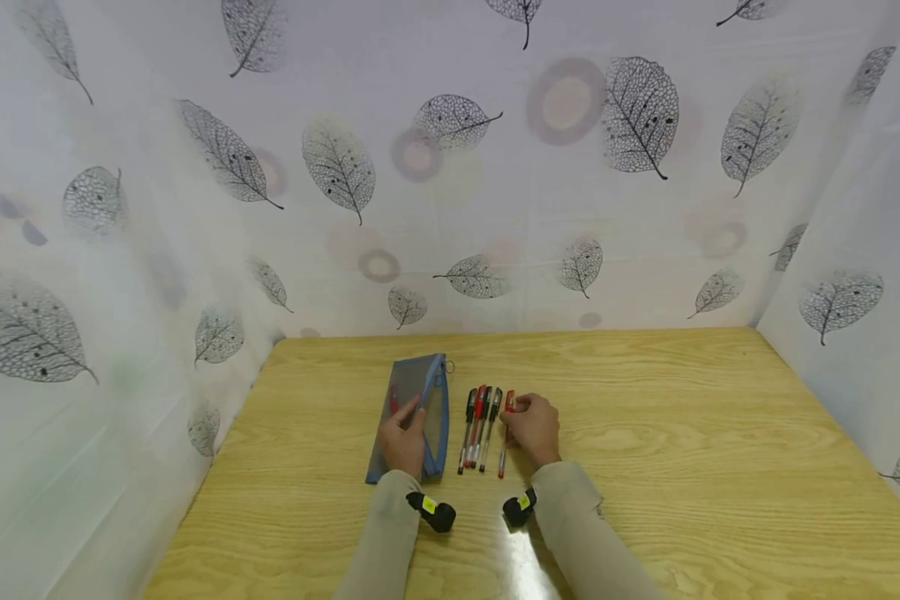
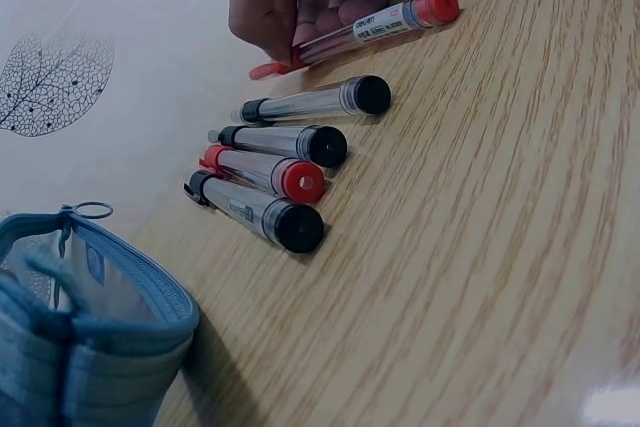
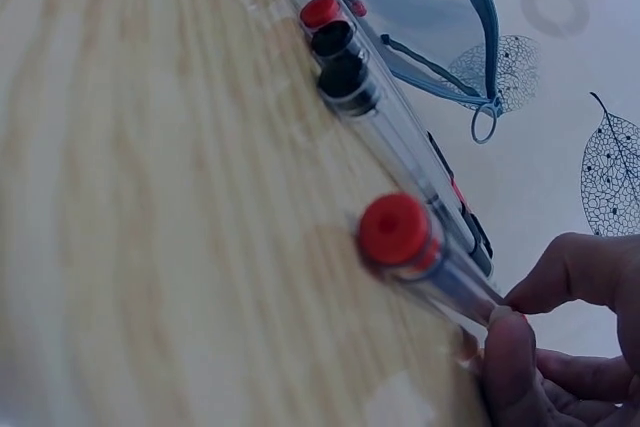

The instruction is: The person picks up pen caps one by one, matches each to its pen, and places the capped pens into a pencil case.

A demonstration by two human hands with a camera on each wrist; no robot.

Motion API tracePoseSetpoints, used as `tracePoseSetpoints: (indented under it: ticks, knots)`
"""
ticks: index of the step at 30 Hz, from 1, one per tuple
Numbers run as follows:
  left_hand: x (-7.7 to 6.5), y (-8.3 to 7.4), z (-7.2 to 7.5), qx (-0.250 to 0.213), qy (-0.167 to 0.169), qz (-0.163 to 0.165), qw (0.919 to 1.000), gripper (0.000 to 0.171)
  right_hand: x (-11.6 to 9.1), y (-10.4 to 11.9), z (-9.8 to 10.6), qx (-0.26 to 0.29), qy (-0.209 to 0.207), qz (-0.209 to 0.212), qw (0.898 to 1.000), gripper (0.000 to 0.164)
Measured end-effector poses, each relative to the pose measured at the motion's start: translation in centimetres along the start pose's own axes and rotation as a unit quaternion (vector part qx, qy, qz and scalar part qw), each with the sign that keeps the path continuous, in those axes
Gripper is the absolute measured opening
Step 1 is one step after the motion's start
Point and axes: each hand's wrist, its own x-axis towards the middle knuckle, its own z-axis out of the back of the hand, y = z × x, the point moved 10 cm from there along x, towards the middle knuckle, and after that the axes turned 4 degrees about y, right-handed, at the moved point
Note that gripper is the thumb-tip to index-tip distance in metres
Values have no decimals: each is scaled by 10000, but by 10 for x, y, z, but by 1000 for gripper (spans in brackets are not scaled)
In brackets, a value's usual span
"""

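Note:
A blue-edged mesh pencil case [image 1: 437,450] lies on the left, its zipped mouth gaping towards the pens. My left hand [image 1: 403,442] is on it, thumb and forefinger holding the edge by the opening. Through the mesh, something red [image 1: 393,400] shows inside. To the right, my right hand [image 1: 536,427] pinches a red-capped gel pen [image 2: 385,22] near its cap. The red end plug [image 3: 393,230] of that pen points towards me. Between the hands lie several black pens [image 2: 310,102] and one red pen [image 2: 265,169], side by side, caps away from me.
The wood-grain table [image 1: 682,433] extends to both sides. A pale leaf-print sheet [image 1: 525,200] hangs behind it and along the left and right sides. A metal ring [image 1: 451,367] hangs at the pencil case's far corner.

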Motion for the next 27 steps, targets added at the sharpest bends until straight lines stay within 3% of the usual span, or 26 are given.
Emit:
tracePoseSetpoints:
  ticks: [17,27]
  knots:
    - [-1,0,0,-55,-21,-60,10000,23,2,-3,5,362,-25,241,9991,35]
    - [-1,-2,-1,-133,7,-131,9998,24,3,-11,1,1143,156,192,9931,29]
